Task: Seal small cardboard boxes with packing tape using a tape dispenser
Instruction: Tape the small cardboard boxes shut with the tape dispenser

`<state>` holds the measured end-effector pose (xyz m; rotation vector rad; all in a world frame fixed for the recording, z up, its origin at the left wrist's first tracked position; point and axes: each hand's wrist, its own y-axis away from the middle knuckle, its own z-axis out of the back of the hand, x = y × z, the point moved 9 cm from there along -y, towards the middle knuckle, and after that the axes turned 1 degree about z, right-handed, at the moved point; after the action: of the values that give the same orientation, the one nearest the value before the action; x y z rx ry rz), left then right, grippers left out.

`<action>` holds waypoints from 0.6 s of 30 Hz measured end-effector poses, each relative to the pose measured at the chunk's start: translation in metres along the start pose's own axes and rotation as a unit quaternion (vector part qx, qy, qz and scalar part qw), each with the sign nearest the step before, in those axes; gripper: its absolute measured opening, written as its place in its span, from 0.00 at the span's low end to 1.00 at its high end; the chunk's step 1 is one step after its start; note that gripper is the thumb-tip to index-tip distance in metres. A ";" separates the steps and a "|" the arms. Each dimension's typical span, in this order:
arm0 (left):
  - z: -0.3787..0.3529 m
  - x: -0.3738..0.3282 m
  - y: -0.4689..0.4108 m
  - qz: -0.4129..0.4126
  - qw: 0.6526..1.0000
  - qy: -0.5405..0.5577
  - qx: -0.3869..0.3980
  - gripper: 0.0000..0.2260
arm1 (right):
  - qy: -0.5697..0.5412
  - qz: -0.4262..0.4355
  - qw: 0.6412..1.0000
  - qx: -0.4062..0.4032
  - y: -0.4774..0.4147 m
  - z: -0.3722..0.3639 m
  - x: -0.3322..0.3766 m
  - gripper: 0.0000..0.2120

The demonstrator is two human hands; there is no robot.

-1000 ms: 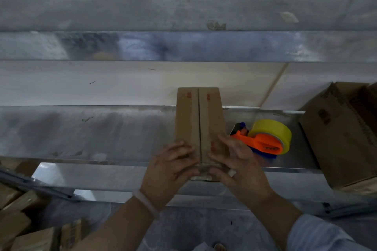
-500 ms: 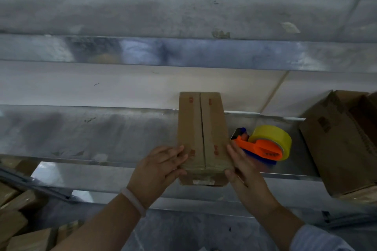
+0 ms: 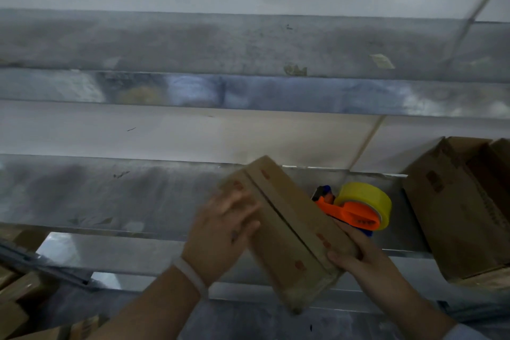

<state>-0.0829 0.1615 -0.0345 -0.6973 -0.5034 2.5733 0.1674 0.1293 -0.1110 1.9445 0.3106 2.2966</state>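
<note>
A small brown cardboard box (image 3: 287, 232) with red marks and a centre seam lies slanted over the metal shelf (image 3: 110, 196), its near end past the shelf's front edge. My left hand (image 3: 223, 232) lies on the box's left side, fingers spread over the top; it is blurred. My right hand (image 3: 358, 257) grips the box's near right corner, thumb on top. Just right of the box sits the tape dispenser (image 3: 356, 210), orange with a yellow tape roll; no hand holds it.
A larger open cardboard box (image 3: 463, 207) stands at the right end of the shelf. More cardboard boxes (image 3: 16, 303) lie below at the lower left. A white wall and a higher metal ledge (image 3: 248, 91) rise behind the shelf.
The box has turned from straight to slanted, far end swung left, near end right and toward me. My left hand slid up its left side; my right hand moved to the near corner.
</note>
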 end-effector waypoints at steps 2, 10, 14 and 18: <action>-0.006 0.018 -0.012 0.010 0.995 -0.064 0.080 0.24 | 0.017 0.002 0.999 0.045 -0.013 -0.006 0.009 0.24; -0.029 0.065 -0.006 0.169 0.949 -0.217 0.156 0.31 | 0.406 0.204 0.890 -0.027 -0.070 -0.047 0.080 0.26; -0.033 0.062 -0.007 0.188 0.948 -0.217 0.137 0.33 | 0.556 0.225 0.798 0.057 -0.069 -0.106 0.058 0.36; -0.026 0.088 0.000 0.169 0.955 -0.196 0.145 0.35 | 0.600 0.235 0.762 0.064 -0.075 -0.102 0.054 0.36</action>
<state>-0.1376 0.2099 -0.0900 -0.1776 -0.1148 3.0393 0.0542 0.2054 -0.0926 0.2304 0.0398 3.6111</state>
